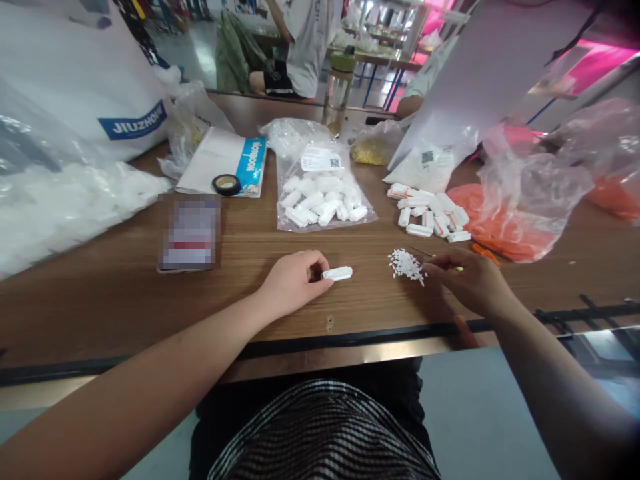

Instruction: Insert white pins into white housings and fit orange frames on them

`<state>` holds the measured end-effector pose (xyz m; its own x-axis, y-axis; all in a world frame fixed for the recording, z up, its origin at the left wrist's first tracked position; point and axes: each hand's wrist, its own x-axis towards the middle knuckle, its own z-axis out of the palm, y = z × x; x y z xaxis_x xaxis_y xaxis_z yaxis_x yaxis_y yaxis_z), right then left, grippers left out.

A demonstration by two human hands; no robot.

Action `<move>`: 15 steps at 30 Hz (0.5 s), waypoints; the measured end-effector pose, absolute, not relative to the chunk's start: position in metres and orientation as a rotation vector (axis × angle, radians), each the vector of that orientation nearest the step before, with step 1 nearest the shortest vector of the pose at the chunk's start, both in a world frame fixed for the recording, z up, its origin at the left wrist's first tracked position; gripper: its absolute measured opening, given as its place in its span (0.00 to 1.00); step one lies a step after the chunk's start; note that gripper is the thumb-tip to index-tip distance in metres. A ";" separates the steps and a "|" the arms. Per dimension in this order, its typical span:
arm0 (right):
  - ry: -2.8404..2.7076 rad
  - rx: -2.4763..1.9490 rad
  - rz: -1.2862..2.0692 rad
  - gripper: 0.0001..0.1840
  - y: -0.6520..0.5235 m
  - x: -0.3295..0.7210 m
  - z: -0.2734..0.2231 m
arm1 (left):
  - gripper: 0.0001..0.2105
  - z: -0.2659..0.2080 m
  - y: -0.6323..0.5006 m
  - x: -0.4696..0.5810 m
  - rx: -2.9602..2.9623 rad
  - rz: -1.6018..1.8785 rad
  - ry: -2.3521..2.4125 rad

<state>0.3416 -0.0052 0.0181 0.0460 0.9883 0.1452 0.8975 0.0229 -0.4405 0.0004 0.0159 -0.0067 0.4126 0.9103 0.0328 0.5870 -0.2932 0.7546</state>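
Observation:
My left hand (296, 283) rests on the table at the middle, thumb and fingers closed on the end of a small white plastic connector housing (338, 273) with a row of openings along it. My right hand (467, 277) is closed at the right edge of a pile of tiny white plastic pieces (406, 265). A thin, pointed tool (421, 251) sticks out leftward from that hand, with a yellow-green bit showing among the fingers. Whether the fingertips also pinch one of the tiny pieces is too small to tell.
Behind the hands lie a clear bag of white housings (325, 193) and a heap of white housings (433, 212). An orange-filled bag (520, 220) stands at the right. Leftward are a phone (190, 233), black tape (226, 185) on a notebook (215, 157), and a large bag (65, 207).

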 end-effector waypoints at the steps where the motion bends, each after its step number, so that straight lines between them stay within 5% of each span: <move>1: -1.906 -1.828 0.333 0.11 -0.005 0.326 0.022 | 0.06 -0.006 0.016 0.000 1.991 0.621 1.265; 7: -2.178 -1.346 0.622 0.06 0.002 0.226 0.029 | 0.05 -0.005 0.014 0.001 1.949 0.655 1.239; 15: -2.316 -1.334 0.541 0.05 0.016 0.209 0.022 | 0.04 -0.002 0.013 0.001 1.953 0.681 1.224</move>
